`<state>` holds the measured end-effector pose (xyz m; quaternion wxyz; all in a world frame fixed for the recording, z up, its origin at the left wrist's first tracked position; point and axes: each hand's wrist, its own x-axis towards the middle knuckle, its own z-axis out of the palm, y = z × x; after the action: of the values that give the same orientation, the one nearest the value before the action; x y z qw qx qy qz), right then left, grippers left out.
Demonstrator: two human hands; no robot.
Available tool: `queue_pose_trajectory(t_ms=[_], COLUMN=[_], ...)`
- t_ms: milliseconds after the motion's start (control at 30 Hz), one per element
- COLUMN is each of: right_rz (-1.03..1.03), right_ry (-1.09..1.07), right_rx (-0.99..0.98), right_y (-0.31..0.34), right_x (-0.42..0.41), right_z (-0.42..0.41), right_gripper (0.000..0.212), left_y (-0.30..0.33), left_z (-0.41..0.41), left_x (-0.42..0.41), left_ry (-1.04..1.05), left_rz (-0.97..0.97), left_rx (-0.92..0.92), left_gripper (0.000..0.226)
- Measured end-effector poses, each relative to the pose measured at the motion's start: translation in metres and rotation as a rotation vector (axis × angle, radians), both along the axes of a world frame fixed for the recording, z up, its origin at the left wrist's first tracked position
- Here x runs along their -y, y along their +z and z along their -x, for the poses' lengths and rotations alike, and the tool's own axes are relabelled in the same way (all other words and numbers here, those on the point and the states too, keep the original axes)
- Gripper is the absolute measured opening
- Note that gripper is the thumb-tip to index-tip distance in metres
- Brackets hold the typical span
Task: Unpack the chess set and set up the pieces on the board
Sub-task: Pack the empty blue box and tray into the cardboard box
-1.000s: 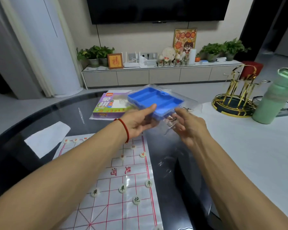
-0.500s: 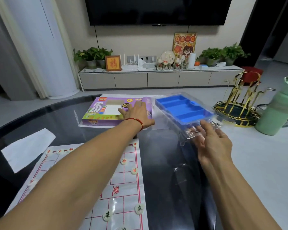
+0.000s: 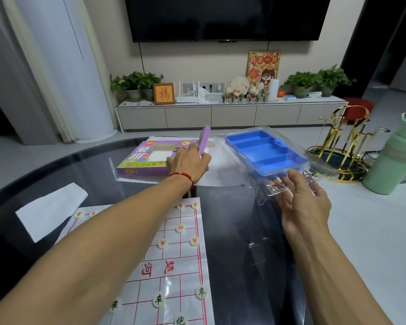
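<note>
A purple chess box (image 3: 141, 164) lies at the far middle of the dark glass table. My left hand (image 3: 188, 161) grips its end flap (image 3: 204, 140), which stands lifted. To the right, my right hand (image 3: 300, 200) holds the near edge of a clear plastic case (image 3: 319, 165) with an empty blue tray (image 3: 265, 152) inside. The paper chess board (image 3: 174, 261) with red lines lies near me, and several round white pieces (image 3: 158, 300) stand on it. My left forearm covers part of the board.
A white paper sheet (image 3: 47, 209) lies left of the board. At the right stand a gold cup rack (image 3: 345, 146) and a pale green bottle (image 3: 391, 156) on the white tabletop (image 3: 373, 231). A TV cabinet with plants is behind.
My left hand let go of the blue tray, moved left to the purple box and lifted its flap. My right hand carried the tray case to the right and lower.
</note>
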<state>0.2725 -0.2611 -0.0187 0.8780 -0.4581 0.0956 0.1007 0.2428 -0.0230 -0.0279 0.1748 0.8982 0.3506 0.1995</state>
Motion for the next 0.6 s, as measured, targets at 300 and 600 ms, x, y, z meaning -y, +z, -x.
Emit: queue_pose_trajectory(t_ms=[300,600], right_rz=[-0.07,0.014], right_ry=[0.225,0.511], right_rx=[0.052,0.069], right_y=[0.015,0.035], right_x=[0.01,0.024], right_z=[0.028,0.052], right_gripper=[0.038,0.012], left_y=[0.03,0.043], left_z=[0.067,0.118], left_x=[-0.031,-0.046], left_ry=[0.014,-0.024], left_rz=[0.095,0.378], left_rx=[0.271,0.427], left_gripper=[0.027,0.024])
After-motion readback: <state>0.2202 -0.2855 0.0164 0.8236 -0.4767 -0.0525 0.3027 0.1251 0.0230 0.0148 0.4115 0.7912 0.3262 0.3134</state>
